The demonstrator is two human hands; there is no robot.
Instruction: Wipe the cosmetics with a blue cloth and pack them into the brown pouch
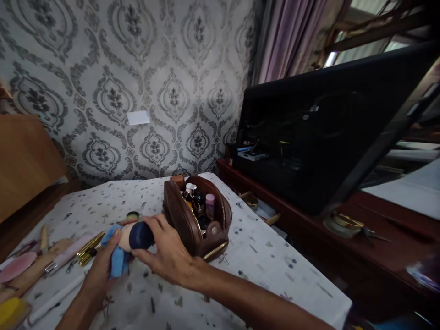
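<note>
My left hand [105, 261] is closed around a light blue cloth [118, 261] and the beige body of a small bottle [125, 237]. The bottle lies tilted on its side in the air, its rounded dark blue cap [140, 235] facing right. Fingers of my right hand [168, 250] grip that cap from the right. Just behind my right hand stands an unzipped brown leather toiletry bag [182, 224]. Inside it are small bottles with shiny caps [194, 195] and a pink-capped bottle [210, 206].
Gold tubes [90, 247], a pink round item [19, 266], a white stick [57, 298] and a yellow object [13, 312] lie left on the patterned tablecloth [275, 275]. A large black screen [309, 137] stands on a reddish desk at right. A cardboard box [27, 160] is far left.
</note>
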